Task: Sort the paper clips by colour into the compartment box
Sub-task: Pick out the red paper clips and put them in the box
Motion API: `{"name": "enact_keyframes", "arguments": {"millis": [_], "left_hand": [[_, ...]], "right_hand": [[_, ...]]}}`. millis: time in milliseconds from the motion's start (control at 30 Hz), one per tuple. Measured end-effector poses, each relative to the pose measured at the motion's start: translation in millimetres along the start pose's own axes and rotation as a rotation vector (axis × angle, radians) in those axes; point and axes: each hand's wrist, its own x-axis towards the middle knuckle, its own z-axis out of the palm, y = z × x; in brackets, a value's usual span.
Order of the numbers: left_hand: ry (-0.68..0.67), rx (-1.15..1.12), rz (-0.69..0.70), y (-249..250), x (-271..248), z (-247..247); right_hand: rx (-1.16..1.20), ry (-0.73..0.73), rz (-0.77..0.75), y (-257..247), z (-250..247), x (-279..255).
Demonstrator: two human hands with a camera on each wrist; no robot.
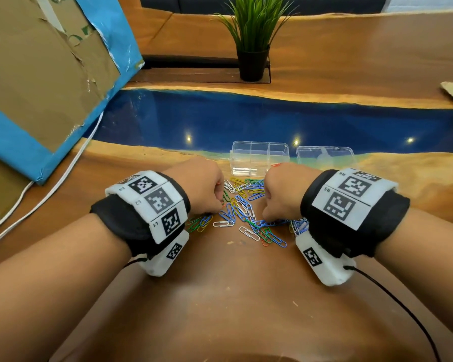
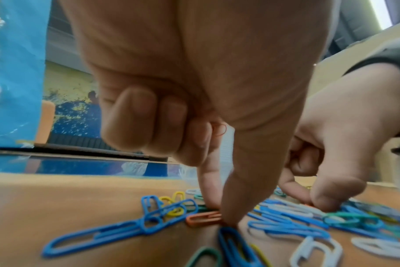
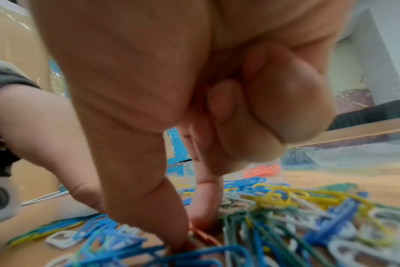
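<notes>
Head view: both hands are down over a loose heap of paper clips [image 1: 242,210] in blue, white, green, yellow and orange on the wooden counter [image 1: 233,296]. The left hand [image 1: 199,188] is curled, with an orange clip showing at its fingertips. The right hand [image 1: 283,192] is curled too, its fingers down in the heap. Just beyond both sets of fingers stands the clear compartment box [image 1: 259,158], and its clear lid [image 1: 324,155] lies past the right fingers. Farther back are a potted plant [image 1: 253,35] and, beyond the left hand, a cardboard box [image 1: 45,71] with blue tape.

Left wrist view: the left hand's [image 2: 194,81] thumb and forefinger reach down and pinch one end of an orange clip [image 2: 202,219] lying on the counter; the other fingers [image 2: 135,119] are folded into the palm, with a thin red clip tucked by them. Blue clips lie beside and in front of the pinching fingers. The right hand [image 2: 327,144] is close by on the far side.

Right wrist view: blurred. The right hand's [image 3: 149,90] thumb and forefinger press together on an orange clip [image 3: 203,236] amid blue and green ones. More orange clips [image 3: 261,170] lie beyond the fingers.
</notes>
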Motion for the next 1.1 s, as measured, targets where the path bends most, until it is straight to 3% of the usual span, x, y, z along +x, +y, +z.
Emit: {"name": "enact_keyframes", "arguments": {"millis": [133, 233, 300, 400, 467, 633, 767, 833, 900, 1100], "left_hand": [[0.021, 0.066, 0.033, 1.6, 0.6, 1.3], [0.045, 0.082, 0.013, -1.9, 0.5, 0.5], [0.040, 0.088, -0.010, -4.4, -0.3, -0.2], [0.031, 0.092, -0.016, -5.1, -1.1, -0.6], [0.022, 0.087, -0.012, -4.3, -0.6, -1.3], [-0.026, 0.047, -0.039, -2.5, 1.3, 1.0], [-0.056, 0.021, -0.082, -3.8, 2.3, 4.1], [-0.069, 0.022, -0.090, -3.5, 2.7, 4.2], [-0.077, 0.025, -0.089, -2.5, 2.6, 4.1], [-0.099, 0.013, -0.088, -3.5, 1.5, 4.5]], "right_hand": [[0.057, 0.000, 0.006, 1.1, 0.0, -1.9], [0.243, 0.028, 0.021, 9.0, -2.8, -4.9], [0.563, -0.008, 0.039, 14.1, -4.6, -7.0], [1.239, -0.141, 0.103, 21.5, -5.0, -9.0], [1.405, -0.183, 0.106, 23.0, -2.8, -11.1], [1.152, -0.184, 0.042, 17.8, 7.2, -18.8], [0.467, 0.000, -0.084, 10.4, 15.7, -31.4], [0.213, 0.058, -0.077, 2.7, 20.6, -35.1], [0.131, 0.092, -0.065, -2.6, 25.0, -35.5], [0.173, 0.079, -0.010, 7.5, 15.7, -29.2]]}}
